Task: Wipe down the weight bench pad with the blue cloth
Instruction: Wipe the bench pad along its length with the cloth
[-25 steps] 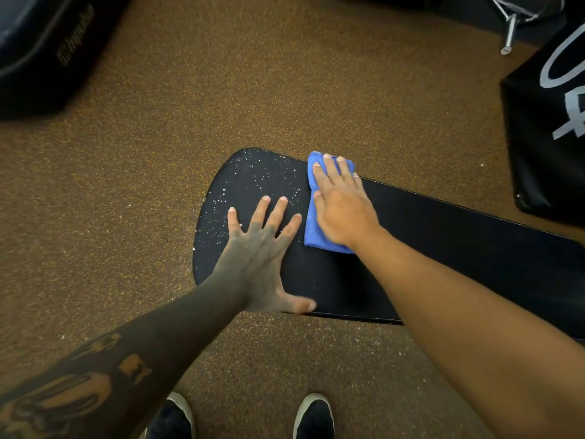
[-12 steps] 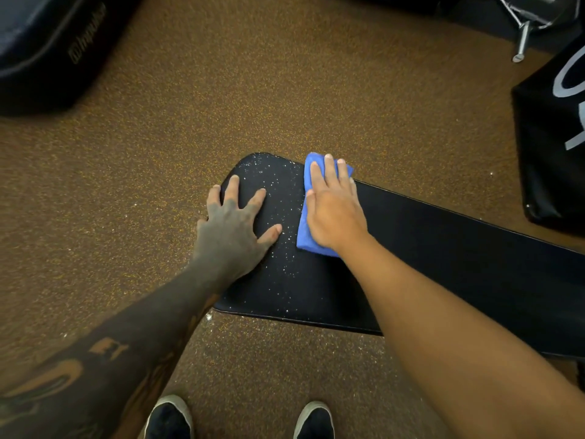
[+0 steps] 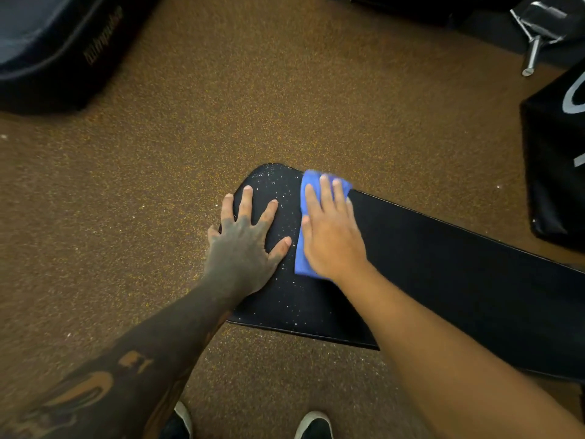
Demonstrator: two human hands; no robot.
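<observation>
Speckled brown gym flooring surrounds the weight bench pad [image 3: 443,264], where the blue cloth [image 3: 304,198], flattened under the right hand [image 3: 329,236], has crept toward the gritty rounded end while the splayed left hand [image 3: 243,245] retreated to its edge, so wiping nears completion.

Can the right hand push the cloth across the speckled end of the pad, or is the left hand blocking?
Probably only partly: the left hand lies flat on the speckles, beside the blue cloth under the right hand.
</observation>
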